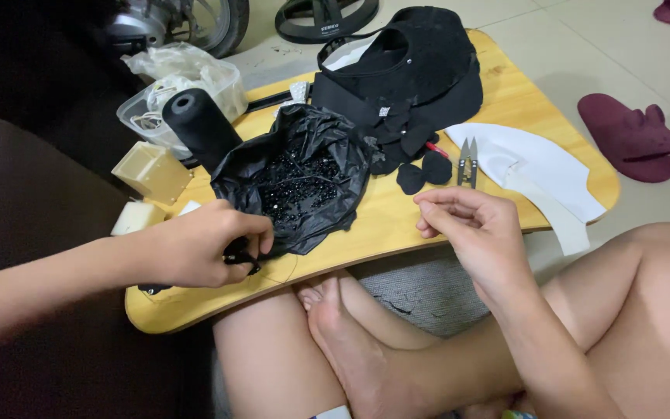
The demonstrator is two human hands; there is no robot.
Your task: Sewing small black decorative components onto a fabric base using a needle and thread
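Left hand [195, 252] pinches a small black piece [240, 260] right beside the bag of beads [300, 182], keeping it handy, while the right hand [471, 229] hovers nearby, fingertips pinched together, probably on thread I can't see.

Two slippers [631, 136], one thread cone [200, 128], one pair of snips [467, 161].
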